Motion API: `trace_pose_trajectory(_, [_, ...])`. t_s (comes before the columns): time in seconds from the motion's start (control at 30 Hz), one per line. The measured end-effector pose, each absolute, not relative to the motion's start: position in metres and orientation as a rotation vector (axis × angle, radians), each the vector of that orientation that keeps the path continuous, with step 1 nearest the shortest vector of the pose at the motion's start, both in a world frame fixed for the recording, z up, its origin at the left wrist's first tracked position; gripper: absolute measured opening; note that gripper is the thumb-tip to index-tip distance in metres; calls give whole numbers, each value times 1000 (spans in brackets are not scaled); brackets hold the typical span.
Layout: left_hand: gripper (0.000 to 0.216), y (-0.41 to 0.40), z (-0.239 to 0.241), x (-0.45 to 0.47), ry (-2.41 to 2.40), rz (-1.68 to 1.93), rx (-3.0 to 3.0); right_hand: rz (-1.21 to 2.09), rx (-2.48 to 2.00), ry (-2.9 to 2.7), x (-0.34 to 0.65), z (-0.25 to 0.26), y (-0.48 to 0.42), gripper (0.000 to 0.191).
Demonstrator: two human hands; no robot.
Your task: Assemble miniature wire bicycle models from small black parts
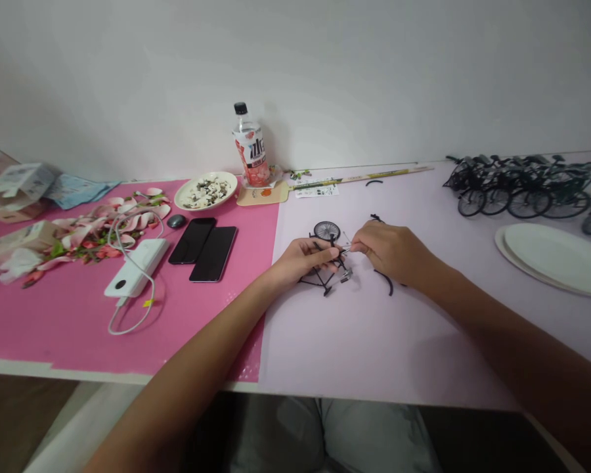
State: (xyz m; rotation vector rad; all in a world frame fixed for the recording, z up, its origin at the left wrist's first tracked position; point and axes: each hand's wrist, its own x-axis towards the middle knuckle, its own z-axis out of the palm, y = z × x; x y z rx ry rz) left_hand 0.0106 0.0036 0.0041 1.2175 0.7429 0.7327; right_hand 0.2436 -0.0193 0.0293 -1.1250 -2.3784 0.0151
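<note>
My left hand [298, 258] is closed on a black miniature bicycle frame [318, 278], just above the lilac table cover. A small spoked wheel [327, 230] shows beyond my fingers, and a silver part [345, 274] sticks out below them. Close by, my right hand [391, 249] pinches a thin metal piece [345, 249] against the frame; its kind is too small to tell. A curved black strip [385, 282] lies under the right hand. Past its knuckles a dark part [375, 217] pokes out, mostly hidden.
Several black miniature bicycles [526, 187] stand at the right, behind white plates [561, 256]. A drink bottle [251, 148] and a bowl of small bits [205, 191] are at the back. Two phones [213, 255], a white power bank [135, 268] and artificial petals [93, 230] lie left.
</note>
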Motion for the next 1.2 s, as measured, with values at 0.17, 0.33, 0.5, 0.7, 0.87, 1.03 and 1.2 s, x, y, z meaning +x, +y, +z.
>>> trace_pose_trajectory(0.17, [51, 4, 5, 10, 744, 738, 1215, -2, -1109, -2405, 242, 31, -21, 35])
trace_pose_trajectory(0.33, [49, 5, 3, 9, 716, 723, 1217, 98, -1091, -2412, 242, 36, -27, 19])
trace_pose_trajectory(0.5, [49, 6, 2, 9, 703, 718, 1221, 281, -1148, -2391, 243, 43, -30, 10])
trace_pose_trajectory(0.7, [44, 5, 3, 9, 686, 737, 1221, 220, -1189, -2325, 244, 34, -26, 19])
trace_pose_trajectory(0.87, [48, 5, 2, 10, 703, 732, 1226, 131, -1140, -2358, 245, 28, -23, 24])
trace_pose_trajectory(1.03, [48, 5, 3, 9, 699, 736, 1229, 45, -1161, -2376, 244, 28, -23, 26])
trace_pose_trajectory(1.2, [46, 5, 3, 8, 698, 726, 1251, -70, -1199, -2416, 244, 29, -23, 30])
